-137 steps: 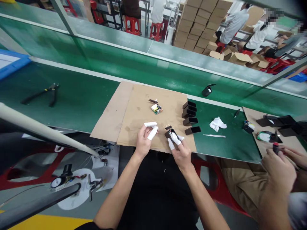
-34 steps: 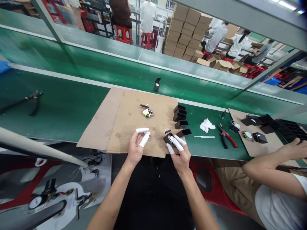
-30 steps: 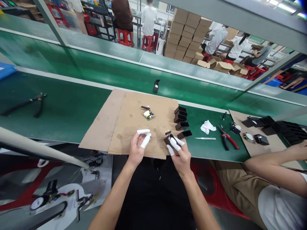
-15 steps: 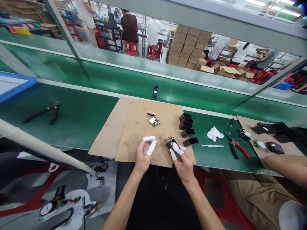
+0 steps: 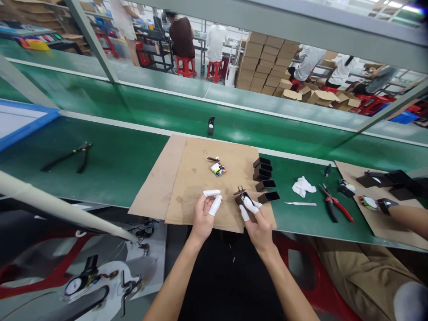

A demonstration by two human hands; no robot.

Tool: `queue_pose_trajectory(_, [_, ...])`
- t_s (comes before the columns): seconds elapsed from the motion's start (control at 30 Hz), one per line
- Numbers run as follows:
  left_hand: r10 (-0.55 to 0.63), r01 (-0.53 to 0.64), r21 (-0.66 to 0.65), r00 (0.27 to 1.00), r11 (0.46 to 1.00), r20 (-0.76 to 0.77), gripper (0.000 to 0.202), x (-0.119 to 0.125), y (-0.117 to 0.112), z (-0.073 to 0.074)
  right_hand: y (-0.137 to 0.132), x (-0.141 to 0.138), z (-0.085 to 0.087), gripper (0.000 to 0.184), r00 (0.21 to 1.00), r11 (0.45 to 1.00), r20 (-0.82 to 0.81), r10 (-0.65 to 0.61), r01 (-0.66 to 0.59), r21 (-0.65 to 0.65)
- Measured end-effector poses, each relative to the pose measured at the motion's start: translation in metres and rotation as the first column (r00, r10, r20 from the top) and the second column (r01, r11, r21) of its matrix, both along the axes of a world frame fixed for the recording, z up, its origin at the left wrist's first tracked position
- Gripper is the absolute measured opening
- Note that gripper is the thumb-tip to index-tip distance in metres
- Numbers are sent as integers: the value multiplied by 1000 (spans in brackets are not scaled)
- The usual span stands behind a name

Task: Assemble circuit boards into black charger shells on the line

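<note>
no lettering can be read

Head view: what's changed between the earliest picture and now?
The black rectangular case with raised flap on the shiny green belt moved left, from right of the brown cardboard sheet to beyond its far edge. Red-and-black-handled metal pliers now lie on the dark green bench. The right hand keeps its grip on the open, wired black case. White-and-yellow-topped circuit board unmoved.
</note>
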State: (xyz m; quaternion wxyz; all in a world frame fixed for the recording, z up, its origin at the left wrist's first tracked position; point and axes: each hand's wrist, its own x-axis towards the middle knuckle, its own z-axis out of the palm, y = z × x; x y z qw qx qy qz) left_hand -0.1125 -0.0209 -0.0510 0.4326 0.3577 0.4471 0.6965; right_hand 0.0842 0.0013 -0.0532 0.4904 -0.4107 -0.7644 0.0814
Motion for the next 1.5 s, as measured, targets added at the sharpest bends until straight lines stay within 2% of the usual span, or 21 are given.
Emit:
queue_pose_trajectory(0.1, [9,-9,5,1000,1000,3,27,0,1,1,1,0,-14,34,1000,1000,30,-1,2,-23])
queue_pose_trajectory(0.23, [-10,10,4,1000,1000,-7,27,0,1,0,1,1,-19,45,996,995,31,-79,81,-58])
queue_pose_trajectory(0.4, [-8,8,14,1000,1000,-3,27,0,1,-2,1,2,-15,36,994,993,101,-48,59,-103])
queue_pose_trajectory(0.57, [-25,25,15,999,1000,-22,25,-1,1,-2,-2,-2,-1,46,997,998,37,-63,64,-14])
queue_pose_trajectory(0.67, [-27,28,27,999,999,-24,25,-1,1,-1,-5,-3,-1,48,998,998,20,-65,65,9])
queue_pose_trajectory(0.8, [-11,11,27,1000,1000,-6,26,1,1,0,-4,-4,-14,30,1000,996,6,-10,10,-91])
queue_pose_trajectory(0.87, [-14,14,16,1000,1000,3,27,1,1,-1,-5,-8,-12,24,990,975,-135,-37,6,-222])
queue_pose_trajectory(0.9, [-17,17,9,1000,1000,3,27,1,1,-2,-7,-11,-7,25,962,953,-260,-84,1,-304])
queue_pose_trajectory(0.93, [-16,16,5,1000,1000,2,28,1,1,-2,-10,-14,1,28,902,920,-407,-147,-27,-392])
queue_pose_trajectory(1.0, [-8,8,7,1000,1000,-1,28,1,2,-4,-20,-22,26,37,682,823,-669,-294,-175,-540])
queue_pose_trajectory(1.03, [-5,5,7,1000,1000,-6,28,1,2,-4,-26,-25,41,37,562,754,-750,-348,-308,-580])
queue_pose_trajectory(1.1, [5,-4,8,1000,1000,-26,29,1,2,-4,-39,-32,71,39,367,637,-822,-436,-520,-569])
queue_pose_trajectory(1.17, [8,-8,1,999,1000,-49,29,0,2,-5,-50,-37,94,37,233,585,-831,-504,-616,-528])
queue_pose_trajectory(1.23, [7,-7,2,998,1000,-55,28,0,3,-5,-58,-41,109,30,161,554,-820,-550,-664,-502])
queue_pose_trajectory(1.33, [-4,5,16,999,1000,-38,27,0,3,-5,-64,-43,119,20,109,512,-800,-590,-716,-474])
queue_pose_trajectory(1.4, [-12,12,23,999,1000,-31,28,0,4,-5,-65,-44,121,18,94,499,-797,-597,-734,-460])
queue_pose_trajectory(1.5, [-5,6,30,999,1000,-34,29,1,4,-4,-63,-44,119,16,128,463,-784,-607,-745,-480])
